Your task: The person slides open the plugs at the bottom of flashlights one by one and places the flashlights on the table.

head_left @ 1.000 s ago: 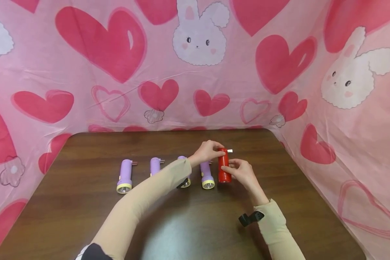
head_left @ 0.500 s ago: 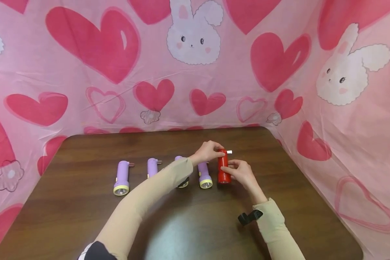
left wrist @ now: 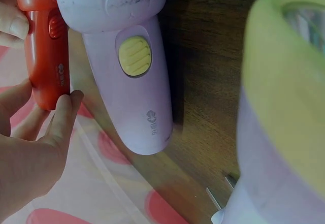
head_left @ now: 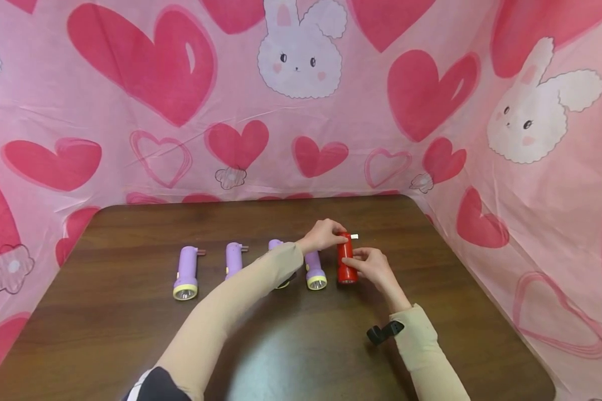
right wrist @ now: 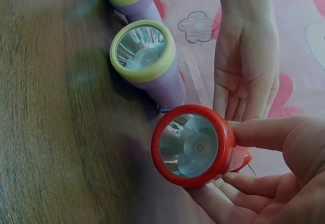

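Observation:
A red flashlight (head_left: 348, 272) lies at the right end of a row on the table, its lens end facing the near side. My left hand (head_left: 323, 236) reaches across and pinches its tail, where a small white piece (head_left: 354, 236) sticks out to the right. Lower down, my right hand (head_left: 375, 264) holds the barrel close behind the head between thumb and fingers. The right wrist view looks straight into its clear lens (right wrist: 189, 145). Beside it on the left lies a purple flashlight (left wrist: 127, 87) with a yellow slide switch (left wrist: 135, 56).
Several purple flashlights with yellow rims line up to the left, including the leftmost flashlight (head_left: 187, 267); my left sleeve (head_left: 231, 306) passes over part of the row. The brown wooden table (head_left: 306, 345) meets a pink heart-patterned cloth (head_left: 276, 156) at the back and right.
The head view has shifted slightly, so the table appears a little further left. Both hands keep their hold on the red flashlight with hardly any movement.

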Tool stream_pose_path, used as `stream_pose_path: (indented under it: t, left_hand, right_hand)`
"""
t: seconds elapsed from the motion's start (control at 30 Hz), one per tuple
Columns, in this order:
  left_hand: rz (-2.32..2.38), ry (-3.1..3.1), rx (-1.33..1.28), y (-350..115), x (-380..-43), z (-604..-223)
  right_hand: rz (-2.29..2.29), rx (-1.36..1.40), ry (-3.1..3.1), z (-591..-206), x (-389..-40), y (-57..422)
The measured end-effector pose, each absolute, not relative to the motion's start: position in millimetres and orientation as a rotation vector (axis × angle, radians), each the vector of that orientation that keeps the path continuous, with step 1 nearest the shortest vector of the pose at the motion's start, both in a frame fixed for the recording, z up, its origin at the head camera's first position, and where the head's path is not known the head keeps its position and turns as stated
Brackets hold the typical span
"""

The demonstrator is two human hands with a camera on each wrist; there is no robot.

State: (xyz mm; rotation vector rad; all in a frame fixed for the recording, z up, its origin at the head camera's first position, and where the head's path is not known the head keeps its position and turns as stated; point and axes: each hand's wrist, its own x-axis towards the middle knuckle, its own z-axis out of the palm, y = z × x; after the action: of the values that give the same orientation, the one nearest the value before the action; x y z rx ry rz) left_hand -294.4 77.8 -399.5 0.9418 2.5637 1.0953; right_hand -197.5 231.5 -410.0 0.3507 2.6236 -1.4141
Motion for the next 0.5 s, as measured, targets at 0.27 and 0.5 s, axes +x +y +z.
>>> stream_pose_path:
  t: [0.27,0.5]
  left_hand:
    - [1.043,2.552,0.915,82.7,-297.9,-401.6]
    - [1.003,2.556,0.883,85.4,-295.8,-402.9]
  right_hand:
    - [-1.388,0.366,2.632,-413.9,-200.7,234.6]
    - [-1.387,0.397,2.615,-418.9,-200.8,235.6]
